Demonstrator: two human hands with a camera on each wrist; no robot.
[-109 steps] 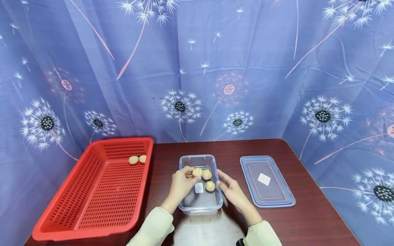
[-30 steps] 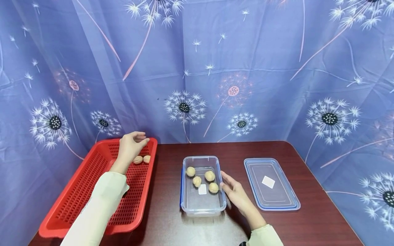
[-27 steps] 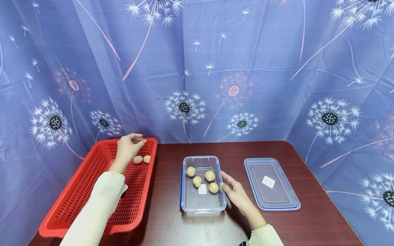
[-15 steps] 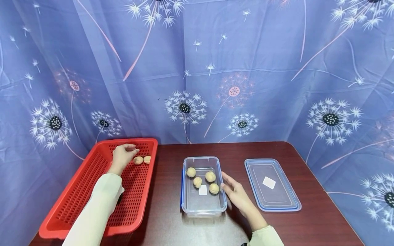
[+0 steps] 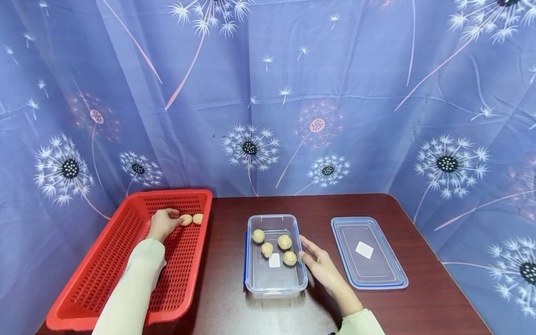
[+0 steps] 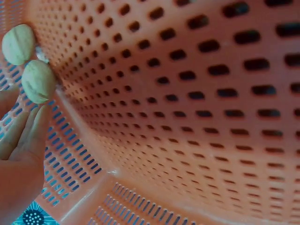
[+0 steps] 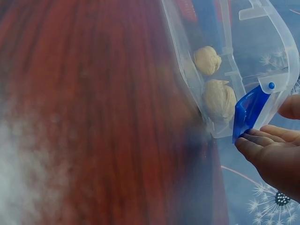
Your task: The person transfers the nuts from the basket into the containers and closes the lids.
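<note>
Inside the red basket (image 5: 197, 260), my left hand (image 5: 163, 223) reaches toward two walnuts near its far right corner. Its fingertips are at the nearer walnut (image 6: 38, 81), fingers fairly straight and thumb apart; whether they touch is hard to tell. The second walnut (image 6: 18, 44) lies beside it. Several walnuts, among them one walnut (image 5: 284, 242), lie in the clear plastic box (image 5: 272, 284). Against the box's right side rests my right hand (image 5: 322, 267), fingers extended, its fingertips at the blue latch (image 7: 251, 110) in the right wrist view.
A clear lid (image 5: 370, 253) with a blue seal and a white label lies on the dark red table (image 5: 423, 260), right of the box. Behind the table hangs a blue dandelion-print curtain (image 5: 268, 93).
My left hand released a walnut into the box, went over to the basket, then lowered and drew back to the nearer walnut. My right hand stays at the box's side.
</note>
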